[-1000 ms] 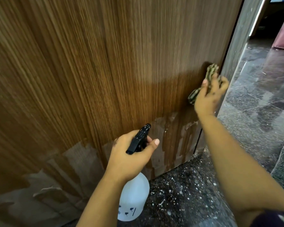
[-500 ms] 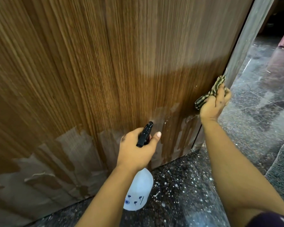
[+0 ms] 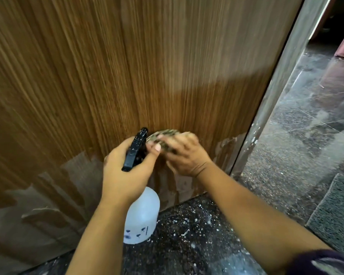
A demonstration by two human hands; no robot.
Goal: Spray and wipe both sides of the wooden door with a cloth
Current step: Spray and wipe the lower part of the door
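right hand presses cloth on door

Crowded low on the door, open higher up and to the right

The left hand with the spray bottle and the right hand with the cloth sit touching side by side against the lower door. Bare wood lies above them, the door edge bounds the right, and open floor lies beyond.

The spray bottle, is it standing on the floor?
No, the left hand holds the spray bottle up in the air by its black trigger top, in front of the wooden door.
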